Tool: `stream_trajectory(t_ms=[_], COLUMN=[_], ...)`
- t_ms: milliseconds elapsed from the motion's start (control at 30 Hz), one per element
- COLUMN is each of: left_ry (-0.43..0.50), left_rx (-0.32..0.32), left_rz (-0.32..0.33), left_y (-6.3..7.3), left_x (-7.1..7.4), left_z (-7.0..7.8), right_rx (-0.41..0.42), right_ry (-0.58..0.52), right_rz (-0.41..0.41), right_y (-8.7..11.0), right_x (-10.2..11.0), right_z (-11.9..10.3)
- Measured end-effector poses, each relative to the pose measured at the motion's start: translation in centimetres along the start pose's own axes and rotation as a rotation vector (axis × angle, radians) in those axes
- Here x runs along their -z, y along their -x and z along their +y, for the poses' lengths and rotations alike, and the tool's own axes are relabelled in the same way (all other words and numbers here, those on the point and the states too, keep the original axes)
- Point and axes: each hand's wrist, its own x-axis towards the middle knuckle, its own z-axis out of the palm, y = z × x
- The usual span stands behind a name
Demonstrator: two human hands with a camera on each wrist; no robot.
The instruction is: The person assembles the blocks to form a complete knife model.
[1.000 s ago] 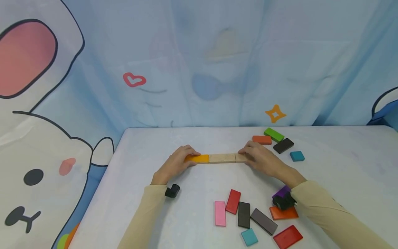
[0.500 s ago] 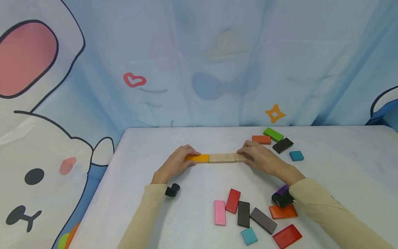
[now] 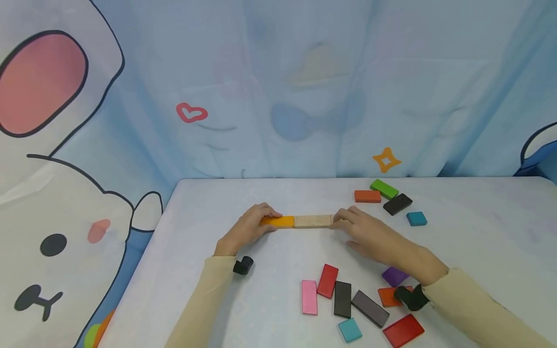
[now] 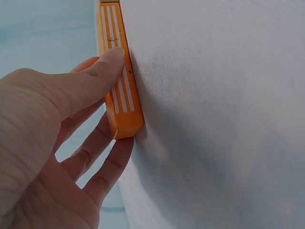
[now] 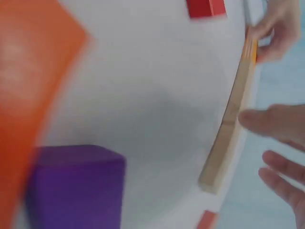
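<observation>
My left hand (image 3: 249,227) pinches the outer end of a yellow-orange block (image 4: 112,28) with white stripes, thumb on its striped face and fingers behind. Lined up end to end with it is a plain wooden block (image 3: 312,221). A second plain wooden block (image 5: 217,152) continues the row; the head view mostly hides it behind my right hand (image 3: 370,234). The right hand's fingers are extended and spread apart. In the right wrist view, one fingertip (image 5: 250,120) is right at the joint between the two wooden blocks.
Nearer me lie pink (image 3: 309,297), red (image 3: 328,280), black (image 3: 342,299), grey (image 3: 370,308), teal (image 3: 350,330) and purple (image 3: 395,276) blocks, among others. Orange (image 3: 367,196), green (image 3: 384,188), black (image 3: 398,204) and blue (image 3: 417,218) blocks lie at the far right.
The right hand's fingers have loosened from the end wooden block, and its wrist has swung right and toward me. The left hand keeps its pinch on the yellow-orange block.
</observation>
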Motion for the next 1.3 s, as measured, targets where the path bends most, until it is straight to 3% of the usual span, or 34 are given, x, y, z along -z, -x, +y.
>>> stream_trajectory(t_ms=[133, 400, 767, 1033, 1300], left_ry=[0.005, 0.007, 0.003, 0.008, 0.017], left_rx=[0.002, 0.02, 0.025, 0.01, 0.011], left_rz=[-0.004, 0.0, -0.004, -0.002, 0.003], left_y=[-0.1, -0.1, -0.1, -0.1, 0.0], left_x=[-0.1, 0.1, 0.1, 0.0, 0.0], left_z=[-0.1, 0.1, 0.0, -0.1, -0.1], right_rx=[0.157, 0.291, 0.207, 0.224, 0.142], right_ry=[0.046, 0.033, -0.129, -0.129, -0.208], right_rz=[-0.051, -0.123, -0.311, -0.311, -0.363], right_y=[1.3, 1.8, 0.7, 0.8, 1.2], right_x=[0.7, 0.5, -1.4, -1.8, -1.4], right_z=[-1.8, -3.5, -4.3, -4.1, -3.7])
